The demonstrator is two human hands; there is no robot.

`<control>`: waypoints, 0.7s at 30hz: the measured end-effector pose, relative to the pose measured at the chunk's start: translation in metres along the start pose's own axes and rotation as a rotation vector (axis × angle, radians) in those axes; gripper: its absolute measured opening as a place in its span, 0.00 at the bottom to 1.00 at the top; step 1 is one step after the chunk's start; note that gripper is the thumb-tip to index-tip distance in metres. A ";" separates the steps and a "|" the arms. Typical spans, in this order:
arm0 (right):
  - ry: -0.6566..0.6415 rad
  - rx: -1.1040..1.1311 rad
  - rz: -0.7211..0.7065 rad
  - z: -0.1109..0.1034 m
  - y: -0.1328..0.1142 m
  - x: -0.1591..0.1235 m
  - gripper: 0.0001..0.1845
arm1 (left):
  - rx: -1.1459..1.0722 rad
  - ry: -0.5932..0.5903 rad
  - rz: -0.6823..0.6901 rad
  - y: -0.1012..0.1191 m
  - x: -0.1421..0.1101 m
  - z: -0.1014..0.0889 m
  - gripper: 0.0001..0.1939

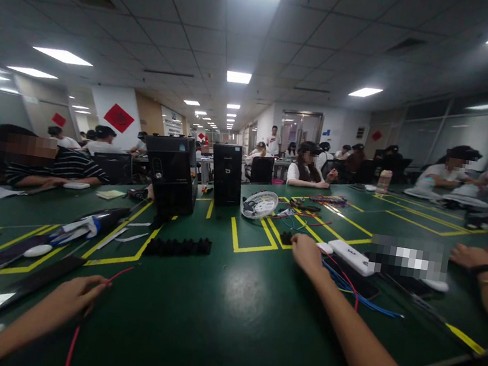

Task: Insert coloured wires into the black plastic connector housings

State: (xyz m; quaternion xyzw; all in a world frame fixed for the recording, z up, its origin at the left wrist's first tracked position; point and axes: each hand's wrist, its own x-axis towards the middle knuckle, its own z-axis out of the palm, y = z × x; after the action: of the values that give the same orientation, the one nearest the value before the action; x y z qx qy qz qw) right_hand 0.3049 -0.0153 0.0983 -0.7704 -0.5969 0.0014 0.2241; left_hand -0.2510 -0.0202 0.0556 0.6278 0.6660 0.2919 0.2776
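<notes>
My left hand (77, 295) is above the green table at the left, thumb and fingers closed on a red wire (121, 273). One end points up and right; the rest hangs below the hand. My right hand (307, 255) reaches over the table at the centre right. Its fingers are drawn together at a small black ridged block (286, 238), partly hidden by the fingertips. Between my hands a row of black ridged blocks (178, 246) lies on the table. Beside my right wrist lies a bundle of blue wires (362, 298), with a red wire across it.
Two black computer cases (172, 175) stand behind the row of blocks. A white basket (259, 204) and loose coloured wires (312, 220) lie farther back. To the right are a white power bank (351, 257) and a co-worker's hands (475, 260). Yellow tape (256, 250) marks the table.
</notes>
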 end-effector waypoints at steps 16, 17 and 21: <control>0.025 -0.215 0.318 0.014 0.098 0.020 0.16 | 0.422 -0.001 0.679 0.166 0.014 0.143 0.25; 0.030 -0.218 0.328 0.012 0.099 0.020 0.16 | 0.351 -0.002 0.743 0.185 0.020 0.169 0.25; 0.203 -0.176 0.340 -0.001 0.099 0.015 0.17 | 0.256 -0.083 0.824 0.249 0.053 0.270 0.28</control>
State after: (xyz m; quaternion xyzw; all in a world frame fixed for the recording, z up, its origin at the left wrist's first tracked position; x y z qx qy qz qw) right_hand 0.4000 -0.0201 0.0685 -0.8727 -0.4307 -0.0906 0.2113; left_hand 0.1130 0.0538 0.0568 0.8818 0.3790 0.2678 0.0845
